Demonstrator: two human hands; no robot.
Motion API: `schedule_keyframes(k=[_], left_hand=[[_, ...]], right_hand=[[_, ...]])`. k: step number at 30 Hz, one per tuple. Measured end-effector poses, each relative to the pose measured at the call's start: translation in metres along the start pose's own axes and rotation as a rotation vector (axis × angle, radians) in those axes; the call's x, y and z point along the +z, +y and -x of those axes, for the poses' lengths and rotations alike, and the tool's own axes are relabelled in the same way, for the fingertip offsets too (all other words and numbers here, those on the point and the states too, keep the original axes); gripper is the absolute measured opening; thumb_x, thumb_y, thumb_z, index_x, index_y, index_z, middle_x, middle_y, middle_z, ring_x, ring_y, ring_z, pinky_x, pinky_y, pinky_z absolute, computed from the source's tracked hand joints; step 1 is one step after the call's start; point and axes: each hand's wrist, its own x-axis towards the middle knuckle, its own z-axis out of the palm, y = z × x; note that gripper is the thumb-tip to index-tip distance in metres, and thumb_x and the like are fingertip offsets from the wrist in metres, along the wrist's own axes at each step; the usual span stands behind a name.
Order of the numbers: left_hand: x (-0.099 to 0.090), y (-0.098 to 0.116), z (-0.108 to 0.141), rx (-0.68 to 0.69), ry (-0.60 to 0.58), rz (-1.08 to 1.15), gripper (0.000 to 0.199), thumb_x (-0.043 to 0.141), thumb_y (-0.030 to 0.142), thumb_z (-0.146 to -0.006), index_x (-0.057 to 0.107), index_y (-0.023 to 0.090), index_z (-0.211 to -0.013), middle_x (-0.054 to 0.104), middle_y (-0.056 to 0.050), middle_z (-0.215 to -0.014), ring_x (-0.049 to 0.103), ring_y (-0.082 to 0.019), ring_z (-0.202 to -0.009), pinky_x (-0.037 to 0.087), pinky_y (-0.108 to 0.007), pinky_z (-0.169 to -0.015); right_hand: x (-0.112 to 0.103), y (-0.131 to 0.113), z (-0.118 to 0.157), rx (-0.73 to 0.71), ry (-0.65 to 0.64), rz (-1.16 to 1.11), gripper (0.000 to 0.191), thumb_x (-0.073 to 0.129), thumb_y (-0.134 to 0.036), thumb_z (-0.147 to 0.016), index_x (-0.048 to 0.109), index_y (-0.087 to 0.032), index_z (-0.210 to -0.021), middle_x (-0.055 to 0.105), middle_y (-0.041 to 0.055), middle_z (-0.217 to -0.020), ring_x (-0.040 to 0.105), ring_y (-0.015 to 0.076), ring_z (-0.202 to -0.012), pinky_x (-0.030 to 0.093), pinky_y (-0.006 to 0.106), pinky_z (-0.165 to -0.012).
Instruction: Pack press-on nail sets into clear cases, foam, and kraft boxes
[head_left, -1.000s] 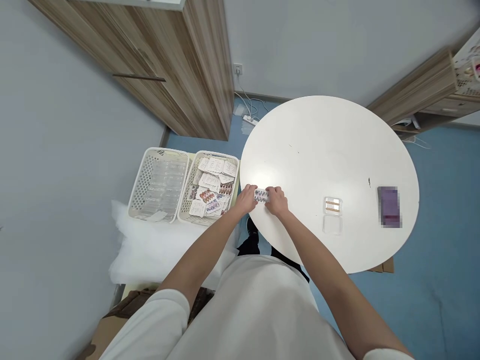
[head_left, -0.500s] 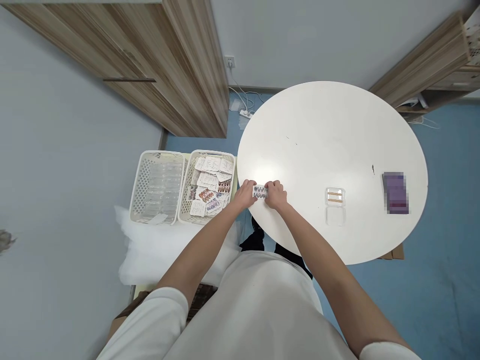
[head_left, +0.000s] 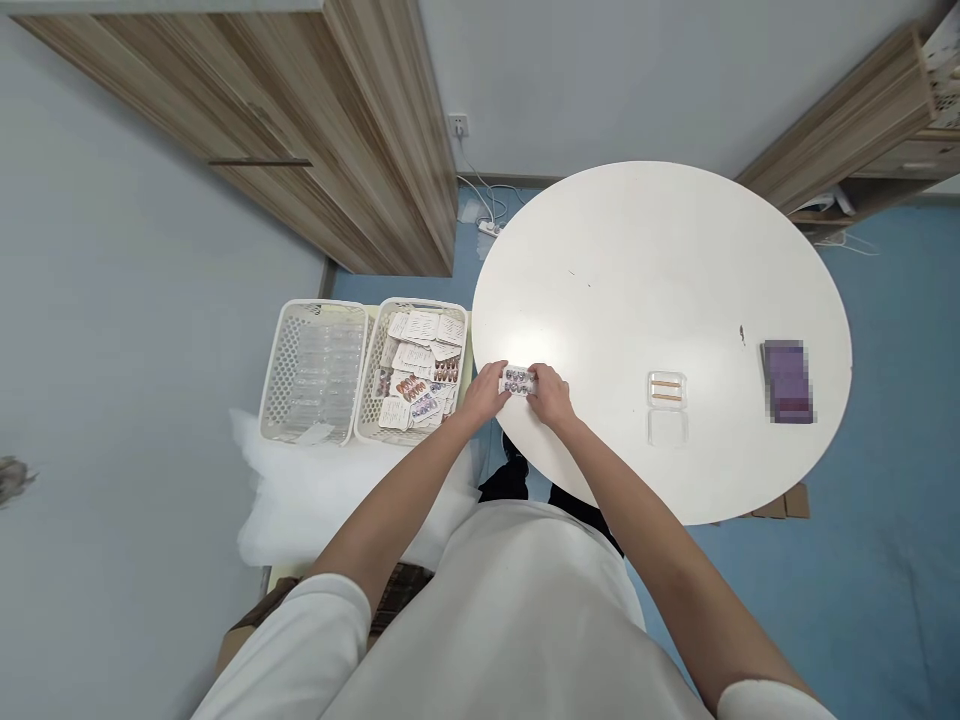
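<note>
The fingers of left hand (head_left: 484,393) and right hand (head_left: 551,396) still gripped the patterned card (head_left: 518,380) (its colours now clearer); handling continued.

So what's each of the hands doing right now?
Left hand: closed on the left end of a patterned card.
Right hand: closed on its right end.

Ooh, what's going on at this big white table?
Two bare hands, the left hand and the right hand, hold a small patterned card by its ends, near the edge of the round table. Further right on the table, a clear case lies open with two brownish sticks in it. Left of the table, a basket holds more cards.
</note>
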Motion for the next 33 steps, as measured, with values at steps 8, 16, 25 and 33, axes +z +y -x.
schedule_keyframes(k=[8,16,25,33], left_hand=[[-0.002,0.007,0.007,0.103,-0.062,0.059,0.066,0.062,0.019,-0.067,0.033,0.020,-0.127,0.048,-0.006,-0.105,0.051,-0.017,-0.082,0.043,-0.029,-0.073],[0.008,0.052,0.026,0.256,-0.002,0.135,0.061,0.062,0.027,-0.069,0.037,0.018,-0.124,0.049,-0.005,-0.099,0.048,-0.014,-0.070,0.043,-0.030,-0.068],[0.055,0.123,0.047,0.400,-0.075,0.162,0.065,0.067,0.035,-0.065,0.040,0.023,-0.123,0.049,-0.005,-0.099,0.049,-0.015,-0.074,0.044,-0.032,-0.070],[0.113,0.171,0.050,0.369,-0.050,0.045,0.064,0.068,0.036,-0.064,0.044,0.024,-0.122,0.046,-0.009,-0.109,0.044,-0.025,-0.100,0.040,-0.040,-0.084]], right_hand=[[-0.008,0.014,0.018,-0.027,-0.036,-0.241,0.062,0.050,-0.005,-0.068,0.031,-0.016,-0.126,0.043,0.0091,-0.112,0.050,0.0155,-0.092,0.041,0.029,-0.085],[-0.043,0.042,0.061,-0.119,0.024,-0.237,0.069,0.054,-0.013,-0.071,0.023,-0.020,-0.133,0.042,0.0095,-0.111,0.050,0.0181,-0.094,0.043,0.035,-0.085],[-0.088,0.123,0.132,-0.147,0.063,-0.299,0.062,0.060,-0.024,-0.071,0.032,-0.028,-0.126,0.050,0.0037,-0.104,0.053,0.0155,-0.083,0.046,0.037,-0.078],[-0.107,0.190,0.164,-0.126,0.085,-0.163,0.061,0.061,-0.031,-0.070,0.036,-0.028,-0.126,0.043,0.0071,-0.120,0.039,0.0250,-0.114,0.037,0.043,-0.092]])
